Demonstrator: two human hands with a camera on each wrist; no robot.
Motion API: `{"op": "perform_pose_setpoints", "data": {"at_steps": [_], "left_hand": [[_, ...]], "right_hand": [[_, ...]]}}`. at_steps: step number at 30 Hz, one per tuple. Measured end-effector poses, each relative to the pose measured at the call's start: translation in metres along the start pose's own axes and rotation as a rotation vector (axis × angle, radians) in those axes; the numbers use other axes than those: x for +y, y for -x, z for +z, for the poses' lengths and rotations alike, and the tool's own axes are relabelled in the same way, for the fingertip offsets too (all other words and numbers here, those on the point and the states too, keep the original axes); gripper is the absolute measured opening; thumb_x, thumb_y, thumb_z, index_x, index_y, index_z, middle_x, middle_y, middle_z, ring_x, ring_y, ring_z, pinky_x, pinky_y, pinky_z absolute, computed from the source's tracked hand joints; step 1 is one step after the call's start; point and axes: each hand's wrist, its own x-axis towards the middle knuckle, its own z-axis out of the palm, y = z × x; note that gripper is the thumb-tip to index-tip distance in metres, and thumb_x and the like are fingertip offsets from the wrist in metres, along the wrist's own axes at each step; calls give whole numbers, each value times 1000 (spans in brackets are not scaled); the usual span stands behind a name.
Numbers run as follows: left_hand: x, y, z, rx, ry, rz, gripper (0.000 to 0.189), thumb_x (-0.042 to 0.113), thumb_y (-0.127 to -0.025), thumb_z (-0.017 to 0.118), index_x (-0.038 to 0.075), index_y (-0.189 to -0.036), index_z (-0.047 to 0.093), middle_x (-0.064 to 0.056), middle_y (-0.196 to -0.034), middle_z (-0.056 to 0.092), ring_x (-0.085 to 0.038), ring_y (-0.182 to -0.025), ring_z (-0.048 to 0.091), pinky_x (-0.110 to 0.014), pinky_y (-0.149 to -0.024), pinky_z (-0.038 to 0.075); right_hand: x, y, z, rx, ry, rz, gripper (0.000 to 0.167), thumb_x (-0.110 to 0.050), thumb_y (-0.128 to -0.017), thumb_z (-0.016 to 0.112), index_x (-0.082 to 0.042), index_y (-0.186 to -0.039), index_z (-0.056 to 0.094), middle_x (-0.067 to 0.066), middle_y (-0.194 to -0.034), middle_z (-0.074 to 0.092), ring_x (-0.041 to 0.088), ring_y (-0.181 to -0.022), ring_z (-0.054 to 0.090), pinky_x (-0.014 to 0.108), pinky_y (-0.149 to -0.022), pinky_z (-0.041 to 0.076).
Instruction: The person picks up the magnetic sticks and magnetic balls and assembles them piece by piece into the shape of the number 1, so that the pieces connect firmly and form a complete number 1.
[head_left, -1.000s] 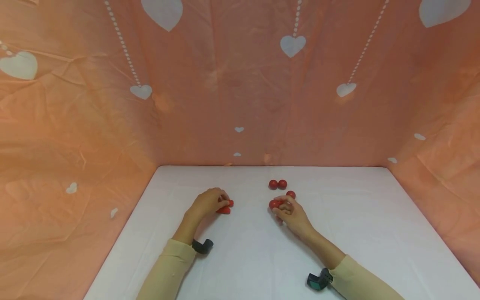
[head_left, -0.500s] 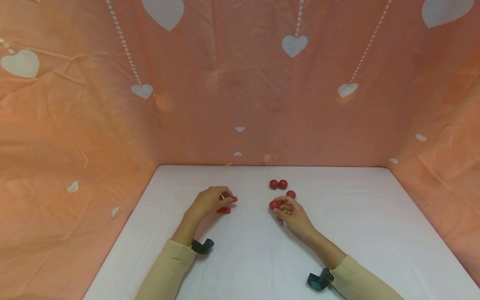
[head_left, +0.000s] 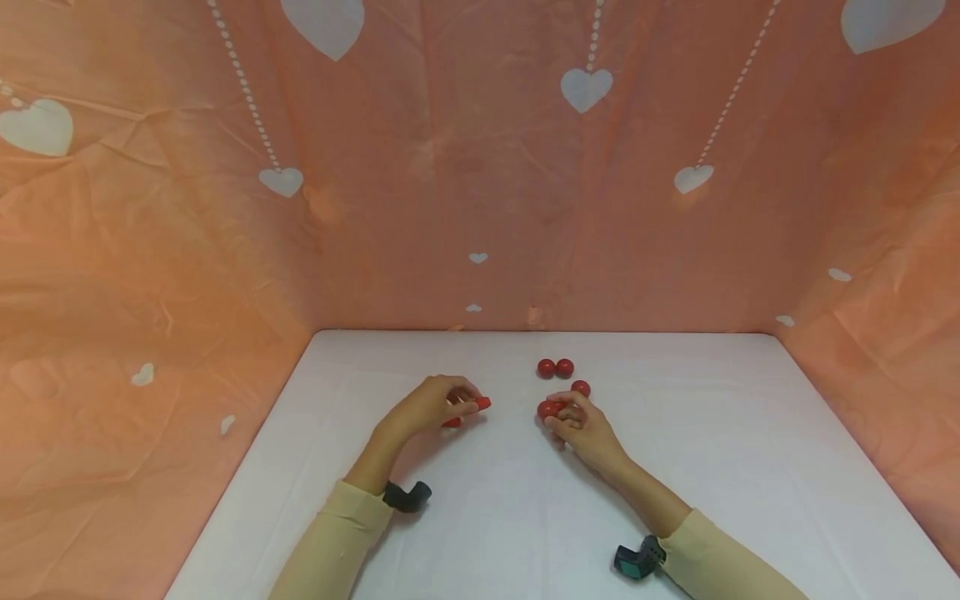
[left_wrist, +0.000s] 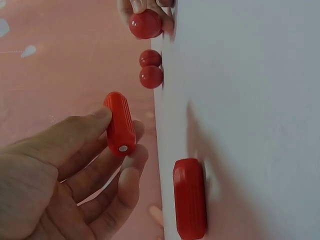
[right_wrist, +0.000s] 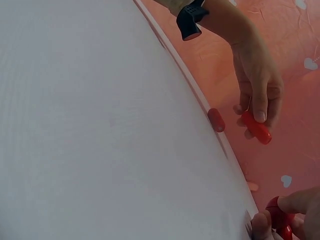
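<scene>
My left hand (head_left: 435, 404) pinches a red ridged rod (left_wrist: 119, 120) between thumb and fingers, held above the table. A silvery round dot shows in the rod's end. Below it on the white surface lies a second red rod (left_wrist: 190, 200), partly covered by the hand in the head view. Across from it, my right hand (head_left: 588, 429) grips a glossy red ball (head_left: 548, 409) with thumb and fingertips, low over the table. More red shows between these fingers in the right wrist view, mostly hidden. Just behind the right fingers sits another red ball (head_left: 581, 388).
Two more red balls (head_left: 555, 368) stand side by side farther back. The white table (head_left: 480, 517) is bordered by an orange cloth (head_left: 480, 208) printed with pale hearts, at the back and sides. Each wrist wears a dark camera (head_left: 407, 497).
My left hand has raised one red rod from beside the other and carried it a little to the right. The right hand keeps its place with the ball.
</scene>
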Motion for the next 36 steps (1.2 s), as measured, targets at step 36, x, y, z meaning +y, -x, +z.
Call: {"op": "perform_pose_setpoints", "data": {"at_steps": [36], "left_hand": [[16, -10, 43, -131, 109, 74, 23, 22, -102, 76, 10, -122, 76, 0, -88, 76, -16, -79, 71, -27, -71, 53]], "right_hand": [[1, 1, -1, -7, 9, -14, 36, -11, -104, 72, -3, -136, 59, 20, -106, 74, 24, -82, 69, 24, -74, 58]]}}
